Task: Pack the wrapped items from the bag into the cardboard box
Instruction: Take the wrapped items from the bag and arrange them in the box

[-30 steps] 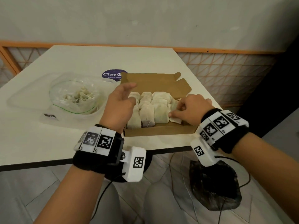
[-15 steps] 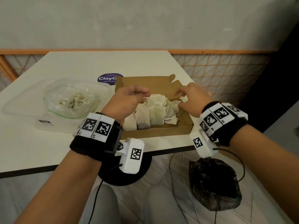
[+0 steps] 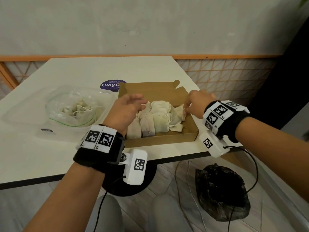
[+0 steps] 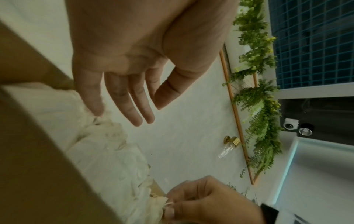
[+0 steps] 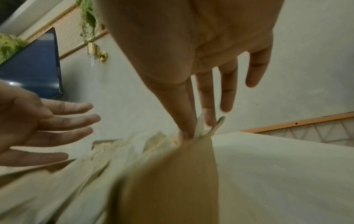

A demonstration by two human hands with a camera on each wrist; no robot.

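Observation:
An open cardboard box (image 3: pixel 160 139) stands near the table's front edge, with several pale wrapped items (image 3: pixel 157 118) in rows inside it. My left hand (image 3: pixel 142 102) hovers over the box's left side, its fingers (image 4: pixel 122 103) straight and holding nothing. At the box's right wall my right hand (image 3: pixel 186 111) pinches the edge of a wrapped item (image 5: pixel 201 127) between thumb and forefinger. The items by that hand lie askew. A clear zip bag (image 3: pixel 73 108) with several more wrapped items lies to the left of the box.
The white table (image 3: pixel 33 156) ends just in front of the box. A purple round sticker (image 3: pixel 108 85) sits behind the box, whose lid (image 3: pixel 150 89) lies open at the back. On the floor below is a black plastic bag (image 3: pixel 220 193), next to cables.
My right hand moved from the front right of the box to its far right side and pinched an item there. The right-hand items became disarranged. My left hand lifted slightly.

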